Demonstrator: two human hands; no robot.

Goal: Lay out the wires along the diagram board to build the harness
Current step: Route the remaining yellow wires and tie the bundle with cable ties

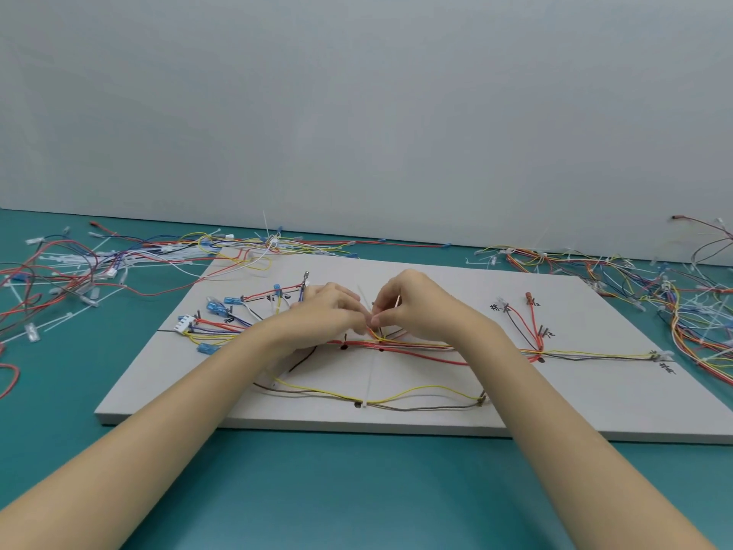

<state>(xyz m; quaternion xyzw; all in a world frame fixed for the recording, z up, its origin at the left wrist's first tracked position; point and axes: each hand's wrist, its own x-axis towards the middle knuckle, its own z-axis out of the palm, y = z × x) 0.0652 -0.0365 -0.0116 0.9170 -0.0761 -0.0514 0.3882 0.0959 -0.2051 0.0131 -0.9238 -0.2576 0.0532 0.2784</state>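
Board [436,414]: grey, flat on the teal worktop [357,490]. Wires [416,345] routed across its middle. Our left hand [329,307] and right hand [412,301] meet mid-board, fingers curled, pinching a white tie [364,297] over the bundle. Loose wires [71,267] far left.

Plain wall above a teal tabletop

The pale grey wall [357,105] fills the upper frame; the teal table [357,490] spans the lower part, evenly lit.
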